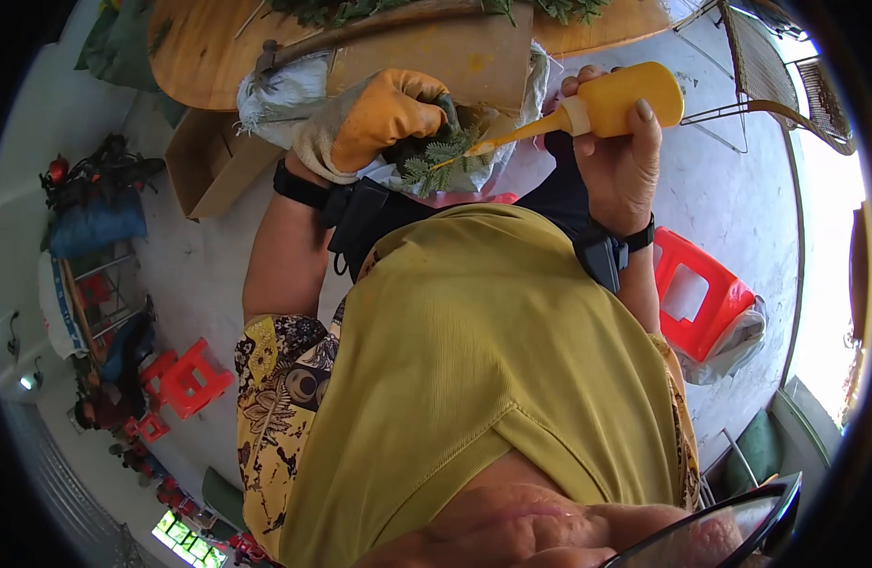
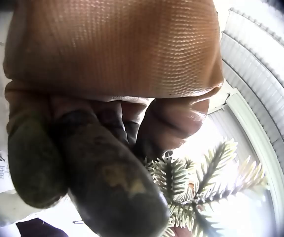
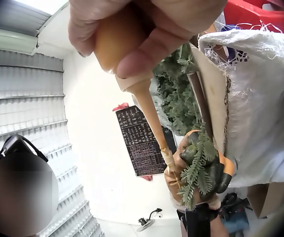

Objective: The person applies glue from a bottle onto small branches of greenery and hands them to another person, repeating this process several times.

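Observation:
My left hand (image 1: 379,118) wears an orange work glove with dark fingertips and pinches a small green fir sprig (image 1: 443,163). The sprig's needled twigs stick out past the gloved fingers in the left wrist view. In my bare right hand (image 1: 623,170) is a yellow squeeze bottle (image 1: 634,99), tilted with its long nozzle (image 1: 526,133) pointing down toward the sprig. A thin yellowish strand (image 3: 177,180) runs from the nozzle tip to the sprig in the right wrist view. The gloved palm hides the sprig's gripped end.
A wooden table (image 1: 194,57) holds a brown board (image 1: 407,66), a long-handled hammer (image 1: 360,28) and more fir branches (image 1: 336,9). White woven sacking (image 1: 280,90) hangs at its edge. A cardboard box (image 1: 209,166) stands left; a red stool (image 1: 696,293) and wire rack (image 1: 762,62) are right.

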`<state>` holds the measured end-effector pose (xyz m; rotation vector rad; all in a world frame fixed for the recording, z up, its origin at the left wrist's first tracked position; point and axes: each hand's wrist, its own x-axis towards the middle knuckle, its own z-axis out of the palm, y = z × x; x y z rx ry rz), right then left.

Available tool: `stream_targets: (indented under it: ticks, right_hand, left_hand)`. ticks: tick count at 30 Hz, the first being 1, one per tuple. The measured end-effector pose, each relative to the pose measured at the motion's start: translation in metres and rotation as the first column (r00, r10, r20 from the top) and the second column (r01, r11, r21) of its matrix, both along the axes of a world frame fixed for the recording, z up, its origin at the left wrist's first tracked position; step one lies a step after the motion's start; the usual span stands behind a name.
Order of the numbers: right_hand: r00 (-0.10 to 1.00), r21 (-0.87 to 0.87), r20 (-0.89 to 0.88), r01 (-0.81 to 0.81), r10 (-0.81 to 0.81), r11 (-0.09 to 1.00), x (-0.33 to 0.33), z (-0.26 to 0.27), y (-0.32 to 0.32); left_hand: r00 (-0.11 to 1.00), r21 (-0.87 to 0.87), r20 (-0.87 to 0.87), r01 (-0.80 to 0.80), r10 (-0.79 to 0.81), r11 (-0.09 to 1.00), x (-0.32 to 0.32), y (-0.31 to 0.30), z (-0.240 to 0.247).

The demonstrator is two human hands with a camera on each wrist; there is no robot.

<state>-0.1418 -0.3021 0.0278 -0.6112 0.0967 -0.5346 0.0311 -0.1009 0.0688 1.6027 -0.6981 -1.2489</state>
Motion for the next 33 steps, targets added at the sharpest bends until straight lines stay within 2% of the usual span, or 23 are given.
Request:
stream_targets:
  ticks: [12, 14, 15, 23, 26, 30, 33]
  right_hand:
    - [0.995, -0.007, -0.083, -0.049, 0.048, 0.999, -0.001, -0.017, -0.004]
    - [0.987, -0.125, -0.146, -0.091, 0.073, 0.988, -0.002, -0.021, -0.007]
    - [0.986, -0.124, -0.148, -0.092, 0.073, 0.988, -0.002, -0.022, -0.007]
    - [0.979, -0.162, -0.2, -0.005, -0.027, 0.987, -0.001, -0.019, -0.008]
    - [0.978, -0.165, -0.201, 0.025, -0.058, 0.986, -0.003, -0.02, -0.009]
    - [0.978, -0.178, -0.201, 0.015, -0.051, 0.984, -0.004, -0.023, -0.012]
    - [0.981, -0.098, -0.189, 0.034, -0.052, 0.995, -0.005, -0.025, -0.015]
  left_hand:
    - [0.999, 0.008, 0.04, -0.006, 0.005, 1.0, -0.004, -0.004, -0.007]
    - [0.998, 0.031, 0.056, -0.01, 0.008, 0.999, -0.004, -0.002, -0.009]
    - [0.999, 0.014, 0.048, 0.007, -0.008, 1.0, -0.002, -0.002, -0.013]
    - [0.999, 0.036, 0.018, 0.032, -0.033, 0.999, -0.002, 0.0, -0.015]
    - [0.999, 0.023, -0.044, 0.005, -0.004, 1.0, -0.004, 0.0, -0.016]
    - [0.998, 0.033, -0.061, 0.025, -0.023, 0.999, -0.001, 0.002, -0.023]
    - [0.998, 0.039, -0.057, 0.029, -0.027, 0.999, -0.001, 0.003, -0.024]
